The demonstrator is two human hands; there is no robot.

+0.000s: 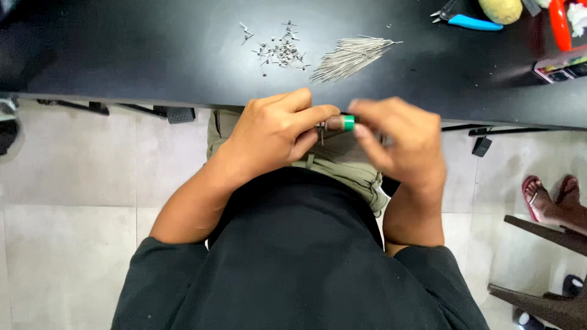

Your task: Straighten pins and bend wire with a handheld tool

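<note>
Your left hand (275, 131) and right hand (400, 140) meet at the centre of the frame, just below the near edge of the black table (153, 55), over your lap. Both are closed in a pinch. The left thumb and fingers grip a small metal piece (321, 128) with thin prongs pointing down. The right fingertips hold a short cylinder with a green end (347, 123), touching that metal piece. It looks as though you are fitting or twisting the two together, so this reads as an assembly step already under way. The next move seems to call for a steady grip and fine alignment, since both parts are small and half hidden by your fingers.

On the table, above your hands, lies a fanned bundle of thin metal pins (350, 58). To its left is a loose scatter of small metal fittings (281, 52), near the bundle but apart from it. In the upper right of the frame sits a pair of blue-handled cutters (468, 21), beside a yellowish rounded object (500, 9) and a red item (559, 24) at the edge.

The floor is pale tile (67, 214). At the right edge, another person's feet in red sandals (550, 198) rest near a dark wooden chair (544, 299).
</note>
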